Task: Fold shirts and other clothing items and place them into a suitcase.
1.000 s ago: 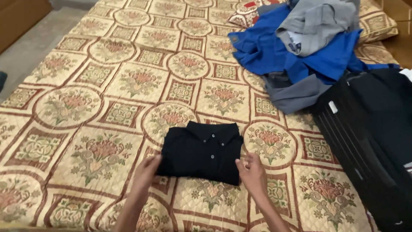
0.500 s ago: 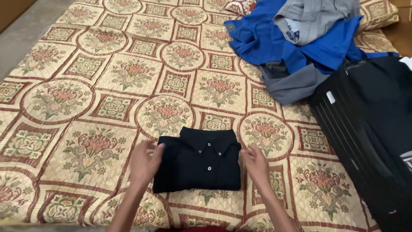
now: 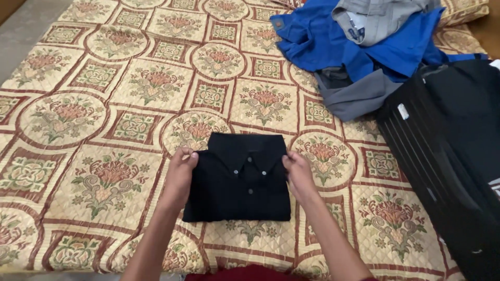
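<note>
Folded black shirt lies on the quilt, left hand and right hand each closed in a grip on its shoulders.

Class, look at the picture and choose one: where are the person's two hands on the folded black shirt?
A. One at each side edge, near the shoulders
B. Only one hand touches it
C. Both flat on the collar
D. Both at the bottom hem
A: the left hand and right hand each pinch a side edge of the folded black shirt just below its collar.
</note>
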